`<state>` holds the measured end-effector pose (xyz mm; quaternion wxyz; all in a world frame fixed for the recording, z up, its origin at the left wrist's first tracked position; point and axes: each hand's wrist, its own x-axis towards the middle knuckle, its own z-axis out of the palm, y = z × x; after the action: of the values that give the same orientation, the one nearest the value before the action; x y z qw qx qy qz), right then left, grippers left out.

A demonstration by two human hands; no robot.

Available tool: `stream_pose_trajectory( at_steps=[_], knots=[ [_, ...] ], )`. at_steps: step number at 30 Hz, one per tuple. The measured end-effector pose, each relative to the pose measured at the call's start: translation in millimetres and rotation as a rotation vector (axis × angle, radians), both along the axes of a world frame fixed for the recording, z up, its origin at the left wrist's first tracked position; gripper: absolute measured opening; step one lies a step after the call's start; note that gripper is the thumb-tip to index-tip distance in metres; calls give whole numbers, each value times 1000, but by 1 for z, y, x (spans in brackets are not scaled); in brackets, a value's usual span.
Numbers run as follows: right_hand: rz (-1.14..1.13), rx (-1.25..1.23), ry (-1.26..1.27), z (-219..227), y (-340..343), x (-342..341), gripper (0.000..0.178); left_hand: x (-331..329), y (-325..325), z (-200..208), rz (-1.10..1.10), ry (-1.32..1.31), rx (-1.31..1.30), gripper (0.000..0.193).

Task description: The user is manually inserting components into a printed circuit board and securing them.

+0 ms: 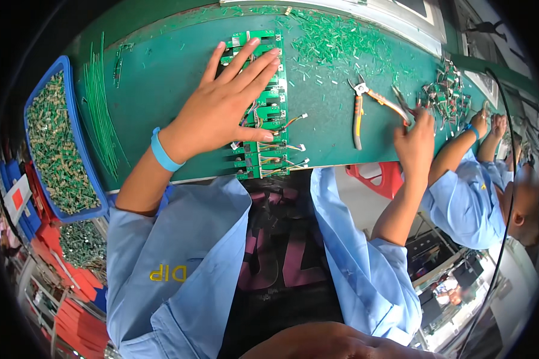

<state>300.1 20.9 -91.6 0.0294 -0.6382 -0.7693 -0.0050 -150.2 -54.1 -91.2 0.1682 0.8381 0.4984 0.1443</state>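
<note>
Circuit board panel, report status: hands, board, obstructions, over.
Left hand spread over green circuit board panel, hiding part. Right hand by orange-handled cutters, grip unclear. White-plugged wires jut past panel's right edge.

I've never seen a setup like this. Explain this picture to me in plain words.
There is no machine here: a person works with two bare hands. A wide fisheye camera on their head looks down, so straight edges bend near the rim.

The left hand lies spread over a green circuit board panel with wires attached. The right hand is curled at a tool whose tips show; its grip is mostly hidden.

On the green table also lie orange-handled cutters, thin green strips, scattered green scraps and a pile of small parts. A blue bin of small pieces stands at left; a co-worker is at right.
</note>
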Motion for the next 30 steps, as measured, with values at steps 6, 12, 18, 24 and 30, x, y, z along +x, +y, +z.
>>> stream_pose_trajectory(
  at_steps=[6,12,18,24,30],
  knots=[
    [-204,138,157,74,16,-60,38,5,-6,-10,63,-64,62,98],
    [218,-429,554,79,41,-151,31,13,-9,-24,182,-143,174,86],
    [373,-674,477,44,87,-189,34,14,-8,-24,189,-143,173,86],
    [430,-794,563,29,107,-190,34,14,-11,-28,196,-198,175,84],
    [464,-912,590,20,117,-198,35,13,-10,-30,185,-208,157,86]
  ],
)
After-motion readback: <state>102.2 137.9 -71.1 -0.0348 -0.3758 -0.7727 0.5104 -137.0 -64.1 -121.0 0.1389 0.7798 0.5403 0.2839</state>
